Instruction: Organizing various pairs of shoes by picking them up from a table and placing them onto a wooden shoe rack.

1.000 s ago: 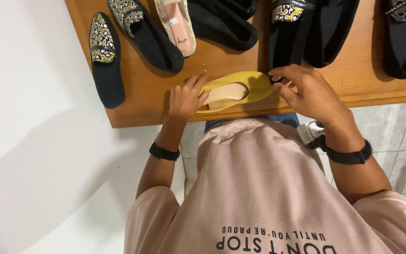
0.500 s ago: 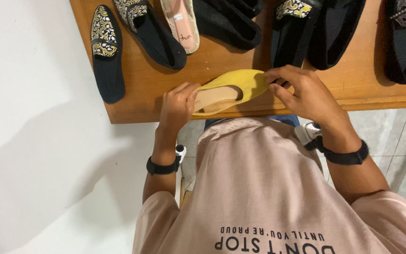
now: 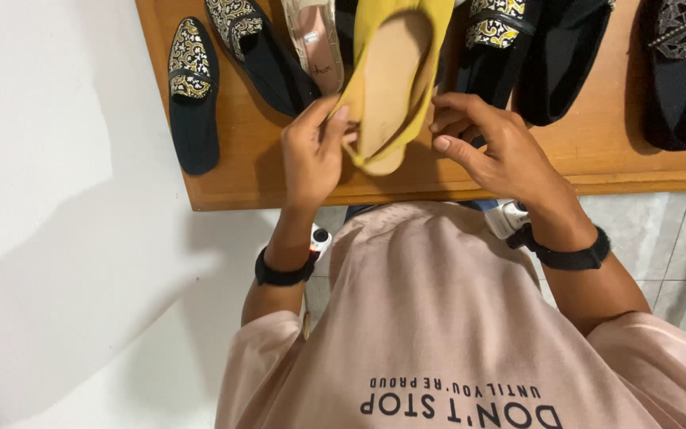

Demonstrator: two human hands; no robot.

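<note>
shoe: a person is lifting a yellow flat shoe [image 3: 395, 71] over a wooden shelf [image 3: 589, 151].
left hand [image 3: 311, 155]: pinching the heel rim shut.
right hand [image 3: 498, 151]: fingers curled half-open, steadying the opposite edge.
care: supporting both sides is keeping it level.

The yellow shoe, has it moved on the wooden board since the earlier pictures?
Yes. The yellow shoe lay crosswise near the front edge of the wooden board; now it points lengthwise, away from that edge, among the black shoes.
</note>
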